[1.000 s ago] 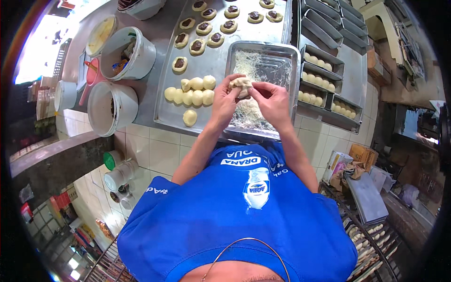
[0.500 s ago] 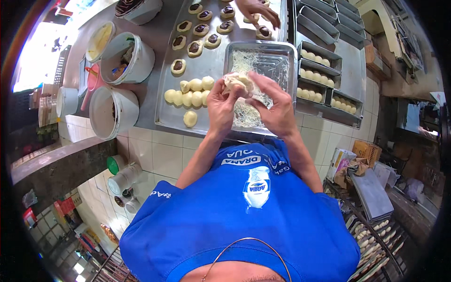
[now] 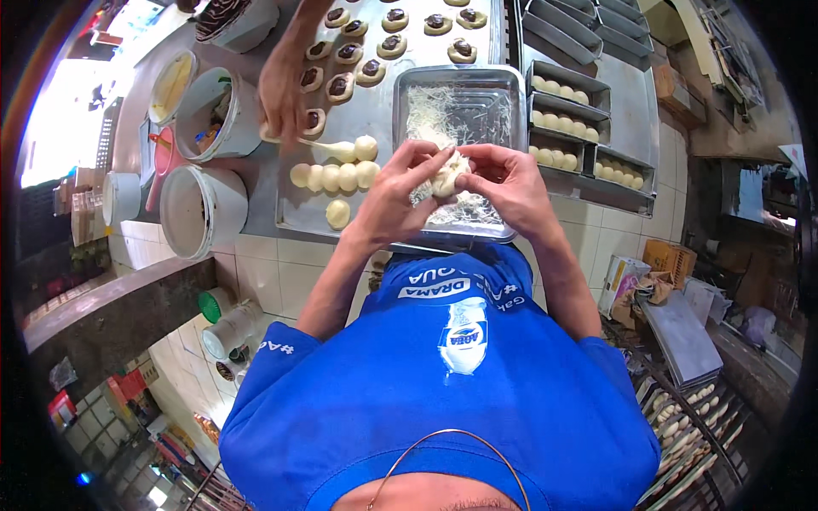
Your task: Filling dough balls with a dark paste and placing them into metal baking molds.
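Between my left hand (image 3: pixel 394 198) and my right hand (image 3: pixel 509 186) is a soft piece of pale dough (image 3: pixel 448 177), pinched at its edges by the fingers of both. It is over a metal tray (image 3: pixel 521 111) holding shredded cheese (image 3: pixel 430 111). Left of my hands, rows of smooth dough balls (image 3: pixel 331 177) and one single dough ball (image 3: pixel 338 215) sit on a large baking sheet (image 3: pixel 294 220). Farther back lie flattened dough rounds with dark filling (image 3: pixel 372 71). A co-worker's hand (image 3: pixel 281 98), blurred, draws out a stretched strand of dough (image 3: pixel 319 146) from the back row.
White buckets (image 3: pixel 204 213) stand along the table's left side, with a pink scoop (image 3: pixel 162 157) beside them. To the right are metal loaf pans (image 3: pixel 567 128) with dough balls and several bare pans (image 3: pixel 554 38). A rack of dough pieces (image 3: pixel 690 417) is at lower right.
The co-worker's hand has moved from the back right of the sheet to its left side and pulls at a dough ball. My fingers have shifted to pinch the dough's edges together.
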